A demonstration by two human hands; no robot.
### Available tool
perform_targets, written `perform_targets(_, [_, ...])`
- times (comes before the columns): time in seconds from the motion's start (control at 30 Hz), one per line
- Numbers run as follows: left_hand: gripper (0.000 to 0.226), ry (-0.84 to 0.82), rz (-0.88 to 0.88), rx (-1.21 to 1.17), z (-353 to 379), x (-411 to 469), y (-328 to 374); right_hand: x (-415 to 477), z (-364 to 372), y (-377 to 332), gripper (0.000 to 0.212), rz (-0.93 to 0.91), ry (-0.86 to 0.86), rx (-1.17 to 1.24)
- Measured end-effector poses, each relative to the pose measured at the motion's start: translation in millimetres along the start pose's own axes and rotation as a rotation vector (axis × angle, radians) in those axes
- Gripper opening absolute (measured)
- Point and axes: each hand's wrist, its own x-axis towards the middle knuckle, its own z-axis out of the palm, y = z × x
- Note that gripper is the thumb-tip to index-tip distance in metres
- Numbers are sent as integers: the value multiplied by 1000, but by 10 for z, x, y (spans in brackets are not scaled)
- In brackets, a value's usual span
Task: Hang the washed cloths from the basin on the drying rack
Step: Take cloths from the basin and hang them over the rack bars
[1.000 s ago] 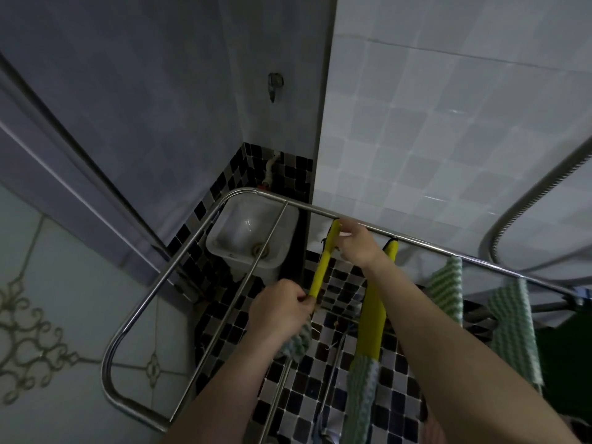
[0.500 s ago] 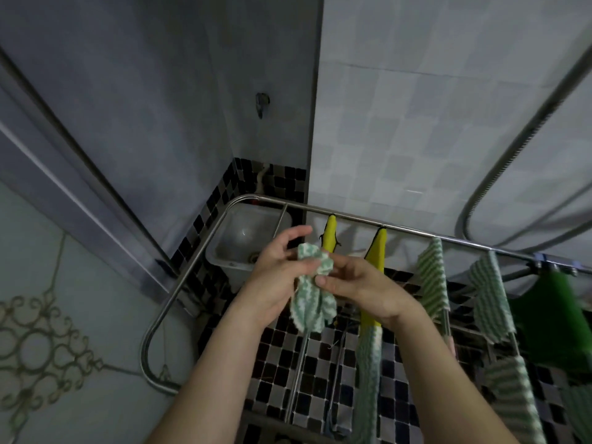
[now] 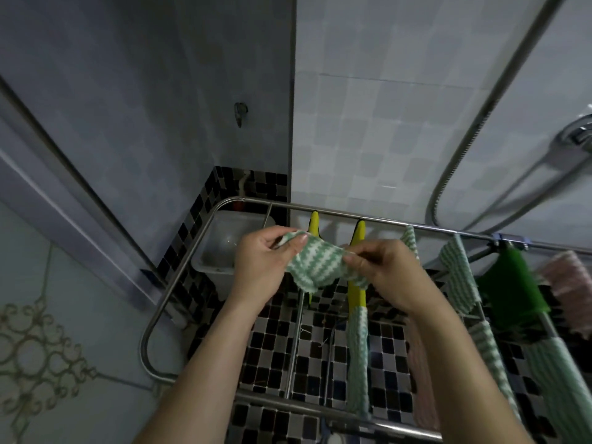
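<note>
A green-and-white striped cloth [image 3: 315, 265] is stretched out between both hands above the steel drying rack [image 3: 179, 278]. My left hand [image 3: 261, 265] pinches its left edge and my right hand [image 3: 384, 272] pinches its right edge. Behind the cloth, two yellow cloths [image 3: 356, 291] hang over the rack's rods. More striped green cloths [image 3: 456, 277], a dark green cloth [image 3: 509, 286] and a pink one [image 3: 568, 277] hang further right. A white basin [image 3: 221, 248] stands on the floor beyond the rack's far left corner.
Tiled walls meet in a corner right behind the rack. A shower hose [image 3: 464, 145] and a chrome fitting [image 3: 576, 133] hang at upper right. Black-and-white mosaic floor [image 3: 272, 344] shows under the rods. A door frame [image 3: 73, 174] runs along the left.
The bunched striped cloth has been pulled apart and spread flat between both hands. One second ago my right hand was up at the yellow cloth on the rail; it has since taken the striped cloth.
</note>
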Motion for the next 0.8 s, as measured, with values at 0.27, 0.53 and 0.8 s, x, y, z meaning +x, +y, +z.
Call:
perform_targets(0.27, [13, -149, 114, 162, -252, -87, 38, -267, -176, 112, 6, 176, -215, 417])
perform_targets(0.53, [45, -91, -455, -456, -282, -132, -249, -465, 137, 85, 23, 392, -146, 971])
perform_targets(0.8, [39, -647, -577, -595, -303, -428, -670, -442, 172, -158, 16, 185, 57, 144])
